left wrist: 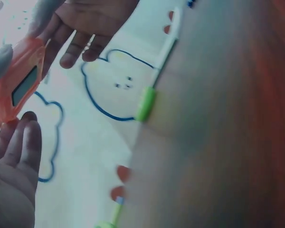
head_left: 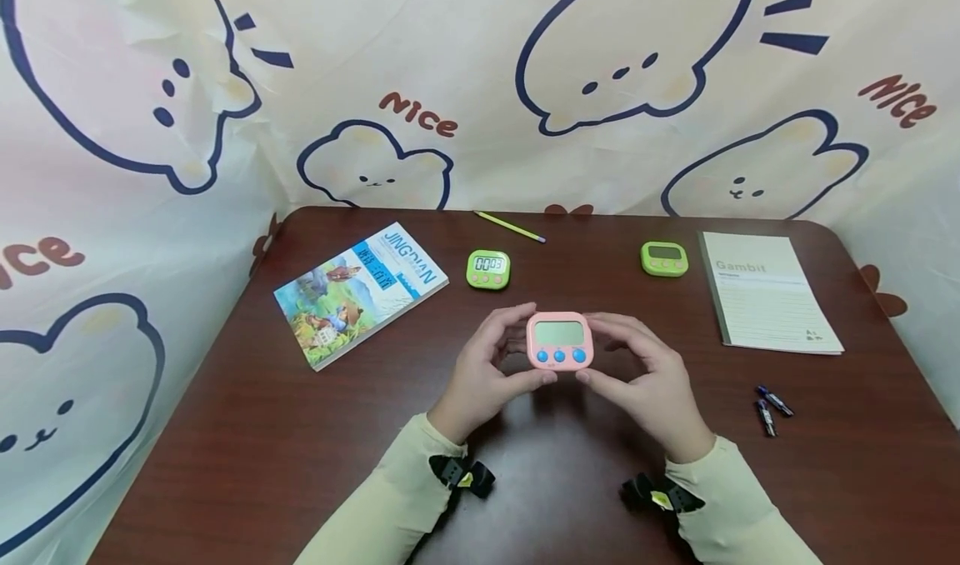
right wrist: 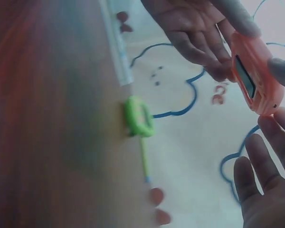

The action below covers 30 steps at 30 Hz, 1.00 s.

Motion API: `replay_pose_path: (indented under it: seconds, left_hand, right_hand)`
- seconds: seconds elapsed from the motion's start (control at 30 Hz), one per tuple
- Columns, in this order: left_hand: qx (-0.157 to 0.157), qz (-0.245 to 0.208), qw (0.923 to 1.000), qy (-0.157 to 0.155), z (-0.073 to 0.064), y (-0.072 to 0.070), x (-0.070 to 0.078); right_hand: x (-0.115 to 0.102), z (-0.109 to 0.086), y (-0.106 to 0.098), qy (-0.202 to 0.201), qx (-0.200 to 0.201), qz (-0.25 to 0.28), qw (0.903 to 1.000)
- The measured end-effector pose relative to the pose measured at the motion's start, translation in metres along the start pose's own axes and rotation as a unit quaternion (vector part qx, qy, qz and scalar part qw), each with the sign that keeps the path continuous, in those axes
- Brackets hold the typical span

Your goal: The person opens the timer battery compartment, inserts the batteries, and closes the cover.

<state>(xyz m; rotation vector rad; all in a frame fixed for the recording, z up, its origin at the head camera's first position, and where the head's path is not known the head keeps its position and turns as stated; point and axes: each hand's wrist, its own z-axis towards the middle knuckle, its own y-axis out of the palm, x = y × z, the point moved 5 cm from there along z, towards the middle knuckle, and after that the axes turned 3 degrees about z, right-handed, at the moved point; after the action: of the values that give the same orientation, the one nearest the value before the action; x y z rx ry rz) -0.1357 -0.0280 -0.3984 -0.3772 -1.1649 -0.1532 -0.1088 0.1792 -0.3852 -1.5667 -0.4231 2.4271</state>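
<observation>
A pink digital timer [head_left: 560, 333] with three blue buttons and a blank grey screen is held up between both hands, its screen facing the head camera. My left hand [head_left: 480, 373] pinches its left side, thumb at the lower corner and fingers at the upper edge. On the opposite side my right hand [head_left: 651, 375] grips it the same way. Both wrist views show the timer [left wrist: 20, 80] from its edge, with fingertips of both hands on its rim. In the right wrist view the timer's body [right wrist: 266, 71] is above the tabletop.
Beyond the hands sit a green timer [head_left: 488, 270] showing digits and another green timer [head_left: 664, 259] with a blank screen. A picture-covered book [head_left: 360, 294] lies left, a notebook [head_left: 772, 298] right. Two small batteries [head_left: 774, 401] lie near it; a pencil [head_left: 510, 227] lies at the far edge.
</observation>
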Motion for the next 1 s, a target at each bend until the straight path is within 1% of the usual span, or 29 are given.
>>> replay_pose_path:
  seconds: [0.13, 0.23, 0.37, 0.43, 0.57, 0.7, 0.77, 0.83, 0.9, 1.0]
  left_hand:
    - [0.000, 0.025, 0.9996, 0.016, 0.000, -0.003, 0.022]
    - [0.003, 0.031, 0.9991, 0.030, 0.000, -0.005, 0.037]
    - [0.005, 0.030, 0.9987, 0.042, 0.000, -0.005, 0.046]
    - [0.004, 0.027, 0.9987, 0.042, 0.000, -0.004, 0.047]
    - [-0.006, 0.018, 0.9994, 0.029, -0.001, -0.002, 0.043]
    - [-0.029, 0.011, 0.9994, 0.014, -0.001, 0.003, 0.037]
    - [-0.041, 0.007, 0.9991, 0.011, -0.001, 0.006, 0.035]
    - [-0.048, 0.000, 0.9988, 0.011, -0.001, 0.009, 0.034]
    - [-0.050, -0.006, 0.9987, 0.013, 0.000, 0.011, 0.034]
    - [-0.050, -0.010, 0.9986, 0.013, -0.001, 0.011, 0.035]
  right_hand:
    - [-0.019, -0.001, -0.007, -0.024, 0.006, 0.012, 0.9996]
    - [-0.030, -0.002, -0.010, -0.028, 0.002, 0.033, 0.9990]
    - [-0.036, -0.003, -0.009, -0.021, -0.012, 0.048, 0.9986]
    - [-0.035, -0.003, -0.007, -0.014, -0.015, 0.054, 0.9983]
    - [-0.032, -0.003, -0.005, -0.007, 0.001, 0.083, 0.9965]
    - [-0.032, -0.004, -0.005, -0.033, 0.013, 0.128, 0.9912]
    - [-0.031, -0.004, -0.004, -0.046, 0.011, 0.155, 0.9868]
    - [-0.030, -0.005, -0.002, -0.048, 0.006, 0.173, 0.9836]
    - [-0.030, -0.005, 0.000, -0.041, -0.001, 0.188, 0.9814]
    - [-0.029, -0.005, 0.003, -0.016, -0.009, 0.188, 0.9820]
